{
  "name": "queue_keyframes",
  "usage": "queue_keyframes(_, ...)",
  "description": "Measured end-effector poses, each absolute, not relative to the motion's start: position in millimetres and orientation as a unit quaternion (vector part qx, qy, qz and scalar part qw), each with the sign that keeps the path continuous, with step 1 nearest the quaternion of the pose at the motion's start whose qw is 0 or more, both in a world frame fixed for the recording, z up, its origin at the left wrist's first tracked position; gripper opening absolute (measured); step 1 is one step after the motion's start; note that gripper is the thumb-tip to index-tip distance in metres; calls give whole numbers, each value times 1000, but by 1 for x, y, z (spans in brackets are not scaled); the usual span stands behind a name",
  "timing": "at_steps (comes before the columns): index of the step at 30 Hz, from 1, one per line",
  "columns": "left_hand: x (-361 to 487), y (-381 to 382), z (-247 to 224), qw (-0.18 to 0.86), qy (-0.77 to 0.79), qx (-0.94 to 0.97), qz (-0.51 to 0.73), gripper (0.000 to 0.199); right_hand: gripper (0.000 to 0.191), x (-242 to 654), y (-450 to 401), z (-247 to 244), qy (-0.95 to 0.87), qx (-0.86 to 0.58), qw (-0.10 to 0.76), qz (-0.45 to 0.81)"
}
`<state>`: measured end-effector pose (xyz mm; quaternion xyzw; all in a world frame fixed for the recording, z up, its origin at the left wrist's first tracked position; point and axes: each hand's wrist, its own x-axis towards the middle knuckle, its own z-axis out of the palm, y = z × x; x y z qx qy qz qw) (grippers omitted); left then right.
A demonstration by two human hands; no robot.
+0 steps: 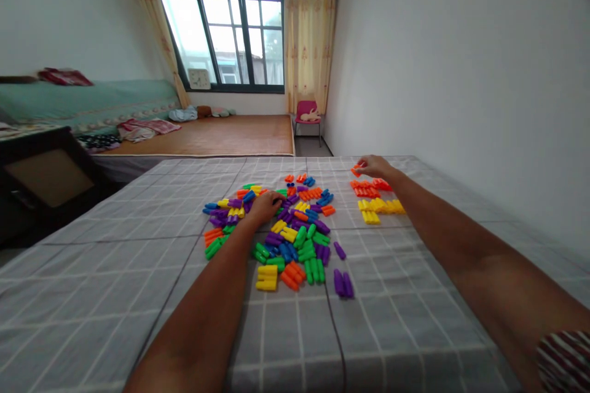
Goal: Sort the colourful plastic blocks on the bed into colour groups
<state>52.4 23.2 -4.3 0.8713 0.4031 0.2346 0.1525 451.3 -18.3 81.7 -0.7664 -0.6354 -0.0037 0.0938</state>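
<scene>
On the checked cloth lies a loose heap of bullet-shaped plastic building blocks [302, 218] in purple, green, blue, yellow and orange, many of them joined side by side. My left hand [265, 206] reaches into the heap's far part with curled fingers; whatever is between the fingertips is hidden. To the right, my right hand [374, 166] pinches an orange block [356, 169]. Just below it sits a group of orange blocks [365, 189], and nearer to me is a group of yellow blocks [371, 212]. Purple blocks [343, 284] lie apart at the heap's near right.
The table [184, 325] has a grey and white checked cloth. A white wall [461, 73] runs along the right. Behind stand a low bed [239, 135] and a pink chair [307, 112]. A dark cabinet [50, 178] is at the left.
</scene>
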Motion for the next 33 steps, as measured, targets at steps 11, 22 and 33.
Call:
queue_keyframes(11, 53, 23, -6, 99, 402, 889, 196, 32, 38, 478, -15, 51, -562, -826, -38, -6)
queue_keyframes(22, 55, 15, -1, 92, 398, 892, 193, 31, 36, 455, -11, 64, -604, -792, -60, -66)
queue_keyframes(33, 50, 9, 3, 35, 452, 875, 168, 33, 33, 311, 18, 43, -771, -632, -81, 17)
